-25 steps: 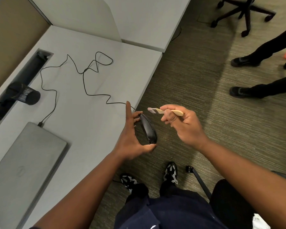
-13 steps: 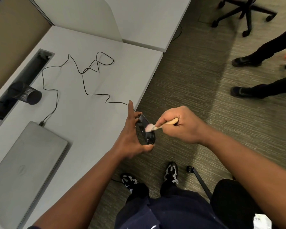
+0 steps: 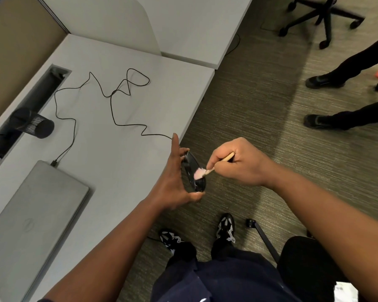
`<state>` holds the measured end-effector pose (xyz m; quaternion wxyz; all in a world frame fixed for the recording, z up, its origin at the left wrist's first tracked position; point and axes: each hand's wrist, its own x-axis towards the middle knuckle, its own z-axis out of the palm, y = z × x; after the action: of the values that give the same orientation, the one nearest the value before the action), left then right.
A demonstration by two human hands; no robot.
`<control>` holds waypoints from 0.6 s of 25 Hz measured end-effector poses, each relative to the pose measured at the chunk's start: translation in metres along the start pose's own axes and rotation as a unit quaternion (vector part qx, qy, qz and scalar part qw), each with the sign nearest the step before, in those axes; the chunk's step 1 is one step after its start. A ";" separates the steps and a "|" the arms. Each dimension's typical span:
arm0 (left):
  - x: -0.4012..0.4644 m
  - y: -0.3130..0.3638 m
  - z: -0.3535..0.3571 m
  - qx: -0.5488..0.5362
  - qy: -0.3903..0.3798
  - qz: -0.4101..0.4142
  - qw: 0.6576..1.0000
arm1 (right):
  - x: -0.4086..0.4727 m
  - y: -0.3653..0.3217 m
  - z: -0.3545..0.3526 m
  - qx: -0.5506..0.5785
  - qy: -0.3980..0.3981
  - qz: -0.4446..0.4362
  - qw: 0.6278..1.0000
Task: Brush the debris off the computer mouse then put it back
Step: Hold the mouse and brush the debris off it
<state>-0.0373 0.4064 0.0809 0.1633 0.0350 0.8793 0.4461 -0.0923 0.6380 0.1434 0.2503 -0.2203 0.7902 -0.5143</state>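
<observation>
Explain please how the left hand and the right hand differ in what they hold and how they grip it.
The left hand holds the black mouse tilted on edge, fingers spread wide around it; the right hand pinches a small brush with fingers curled tight. The left hand is beside the desk edge; the right hand is over the carpet. Both are bare and meet where the pink bristles touch the mouse.

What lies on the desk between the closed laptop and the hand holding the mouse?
In the head view, nothing: bare desk runs from the laptop to the left hand gripping the mouse.
</observation>
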 end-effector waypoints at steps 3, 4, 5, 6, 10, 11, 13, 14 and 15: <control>-0.001 0.000 -0.001 -0.002 -0.003 -0.001 1.000 | 0.000 -0.001 -0.005 0.009 0.017 -0.008 1.000; -0.001 0.000 -0.001 -0.005 -0.006 0.000 1.000 | 0.002 0.000 -0.004 -0.002 0.049 -0.025 0.998; 0.000 0.000 0.000 -0.009 -0.010 0.004 1.000 | 0.005 0.000 -0.001 -0.015 0.075 -0.037 0.996; 0.002 -0.001 0.000 -0.012 -0.014 0.010 1.000 | 0.007 0.001 0.001 -0.024 0.089 -0.040 0.995; 0.004 -0.002 0.001 -0.013 -0.005 0.003 1.000 | 0.007 0.001 0.005 -0.027 0.060 -0.011 0.998; 0.003 -0.001 0.000 -0.013 -0.003 -0.003 1.000 | 0.005 0.001 0.004 -0.020 0.047 -0.002 0.999; 0.002 -0.001 -0.001 -0.002 0.006 -0.003 1.000 | 0.000 -0.001 -0.001 0.000 0.015 0.010 1.000; 0.001 -0.001 -0.002 0.002 0.009 -0.002 1.000 | -0.002 -0.001 -0.004 0.004 -0.002 0.015 1.000; 0.001 -0.001 -0.002 0.004 0.011 -0.004 1.000 | -0.004 -0.001 -0.006 0.005 -0.017 0.018 1.000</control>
<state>-0.0391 0.4046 0.0814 0.1551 0.0268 0.8829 0.4424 -0.0928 0.6437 0.1473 0.2738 -0.2133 0.7870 -0.5101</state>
